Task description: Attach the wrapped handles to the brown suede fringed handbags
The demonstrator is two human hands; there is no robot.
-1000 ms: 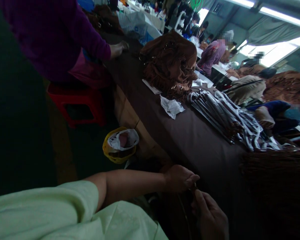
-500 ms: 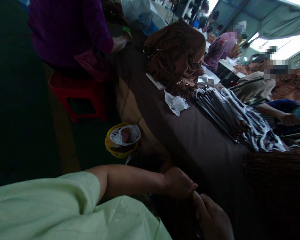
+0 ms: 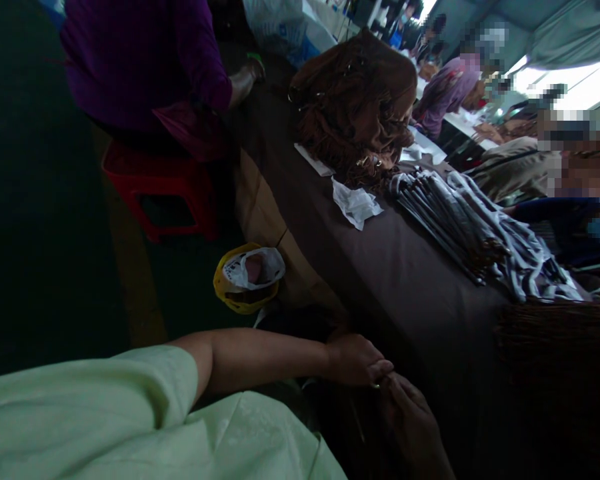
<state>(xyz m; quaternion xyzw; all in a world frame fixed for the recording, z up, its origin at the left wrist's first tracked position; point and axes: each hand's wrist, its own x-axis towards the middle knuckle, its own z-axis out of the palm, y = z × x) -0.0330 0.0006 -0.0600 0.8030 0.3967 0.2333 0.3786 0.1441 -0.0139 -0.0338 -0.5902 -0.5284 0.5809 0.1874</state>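
My left hand (image 3: 356, 359) reaches out from a pale green sleeve to the near edge of the brown table (image 3: 380, 267). Its fingers are pinched on a small metal ring (image 3: 375, 385) at the end of a thin dark strand. My right hand (image 3: 413, 420) is just below and to the right, fingers curled and touching the left fingertips at the same spot. What the right fingers grip is too dark to name. A heap of dark brown fringe (image 3: 555, 347) lies on the table right of my hands.
A bundle of striped straps (image 3: 470, 227), crumpled white paper (image 3: 356, 202) and a pile of brown fringed bags (image 3: 355, 107) lie further along the table. A person in purple (image 3: 145, 60) sits on a red stool (image 3: 160, 193). A yellow bin (image 3: 247, 277) stands on the floor. Other people work beyond.
My hands have stayed together at the table edge, and the right hand's fingers have curled lower. The view has shifted slightly, moving the table's objects a little to the right.
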